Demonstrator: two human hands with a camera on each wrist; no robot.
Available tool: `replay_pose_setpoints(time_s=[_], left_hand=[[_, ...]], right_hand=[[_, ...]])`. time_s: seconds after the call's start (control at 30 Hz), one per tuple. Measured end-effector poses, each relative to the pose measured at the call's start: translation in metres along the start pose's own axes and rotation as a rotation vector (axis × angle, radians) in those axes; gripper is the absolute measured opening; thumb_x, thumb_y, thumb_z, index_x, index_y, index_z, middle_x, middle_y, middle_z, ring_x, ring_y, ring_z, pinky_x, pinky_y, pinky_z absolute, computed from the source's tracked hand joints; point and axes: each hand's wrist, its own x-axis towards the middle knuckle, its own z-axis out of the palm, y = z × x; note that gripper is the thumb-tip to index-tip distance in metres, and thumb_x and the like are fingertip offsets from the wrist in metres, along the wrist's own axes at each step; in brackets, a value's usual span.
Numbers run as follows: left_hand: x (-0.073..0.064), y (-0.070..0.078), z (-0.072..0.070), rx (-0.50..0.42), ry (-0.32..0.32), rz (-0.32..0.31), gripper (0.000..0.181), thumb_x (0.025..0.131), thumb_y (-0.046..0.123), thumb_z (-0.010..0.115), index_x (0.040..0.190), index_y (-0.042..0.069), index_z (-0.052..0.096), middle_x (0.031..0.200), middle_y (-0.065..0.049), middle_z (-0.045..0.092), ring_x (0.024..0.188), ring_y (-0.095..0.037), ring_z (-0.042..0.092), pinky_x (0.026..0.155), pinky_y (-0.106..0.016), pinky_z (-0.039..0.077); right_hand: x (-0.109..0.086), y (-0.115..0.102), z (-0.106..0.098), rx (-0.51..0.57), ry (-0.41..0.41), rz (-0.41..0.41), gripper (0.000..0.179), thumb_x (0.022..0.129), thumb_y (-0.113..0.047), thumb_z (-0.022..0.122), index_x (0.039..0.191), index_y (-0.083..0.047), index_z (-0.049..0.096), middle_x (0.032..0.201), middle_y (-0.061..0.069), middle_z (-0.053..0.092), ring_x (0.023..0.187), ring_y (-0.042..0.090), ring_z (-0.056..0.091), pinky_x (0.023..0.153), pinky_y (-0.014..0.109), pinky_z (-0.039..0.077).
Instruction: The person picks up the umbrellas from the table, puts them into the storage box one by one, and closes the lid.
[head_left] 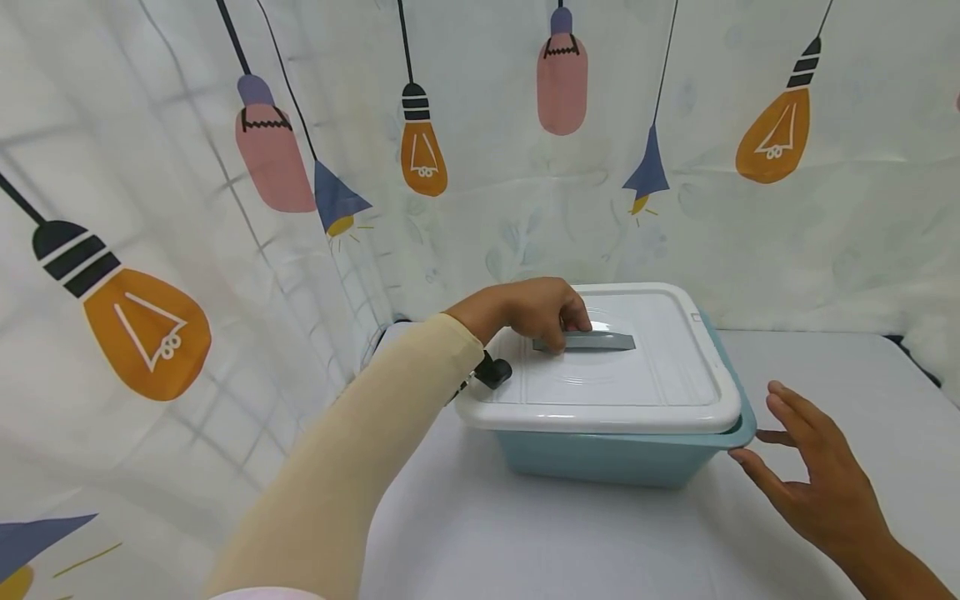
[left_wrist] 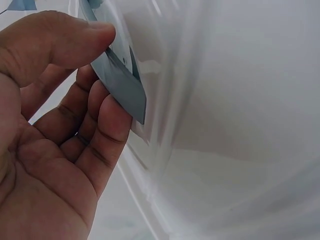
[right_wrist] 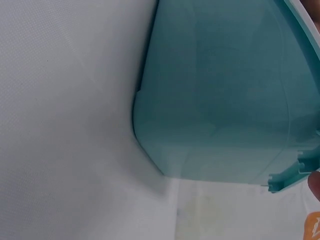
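My left hand [head_left: 534, 310] pinches the grey handle [head_left: 603, 342] on top of a white lid [head_left: 675, 375]. In the left wrist view the thumb lies on one side of that handle strip and the curled fingertips on the other. Beneath the lid is a light blue plastic tub [head_left: 600, 458]; its rim shows along the right side and front right corner, so the lid sits off to the left there. My right hand [head_left: 834, 477] is at that corner, fingers spread, thumb tip at the rim. The tub's inside is hidden.
The tub stands on a white-covered table [head_left: 570, 533]. Behind and to the left hangs a white cloth [head_left: 480, 217] printed with lamps and bulbs. A small black device [head_left: 493, 372] is on my left wrist, close above the lid's left edge.
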Motion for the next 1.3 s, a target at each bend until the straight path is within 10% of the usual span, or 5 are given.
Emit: replay_pose_setpoints(time_s=[0.73, 1.07, 1.3], left_hand=[[0.012, 0.008, 0.007, -0.006, 0.01, 0.038, 0.044, 0.08, -0.007, 0.072, 0.119, 0.015, 0.075, 0.104, 0.005, 0.07, 0.099, -0.013, 0.061, 0.085, -0.022, 0.049], [0.017, 0.01, 0.01, -0.004, 0.005, 0.025, 0.045, 0.081, -0.008, 0.071, 0.12, 0.013, 0.074, 0.103, 0.006, 0.071, 0.097, -0.012, 0.061, 0.085, -0.02, 0.049], [0.019, 0.01, 0.013, 0.007, 0.002, 0.034, 0.045, 0.081, -0.007, 0.072, 0.121, 0.013, 0.075, 0.103, 0.006, 0.071, 0.096, -0.011, 0.061, 0.084, -0.02, 0.049]], right_hand=[[0.0, 0.002, 0.001, 0.011, 0.002, -0.02, 0.071, 0.103, -0.051, 0.055, 0.126, 0.016, 0.053, 0.131, 0.031, 0.056, 0.121, -0.016, 0.048, 0.099, 0.007, 0.036], [0.002, 0.001, 0.004, 0.047, 0.036, -0.024, 0.066, 0.103, -0.048, 0.058, 0.125, 0.015, 0.054, 0.131, 0.028, 0.058, 0.131, 0.013, 0.054, 0.094, 0.004, 0.038], [-0.003, 0.003, -0.001, -0.005, -0.025, 0.0, 0.072, 0.104, -0.053, 0.053, 0.128, 0.014, 0.053, 0.132, 0.031, 0.056, 0.131, -0.003, 0.048, 0.097, 0.004, 0.036]])
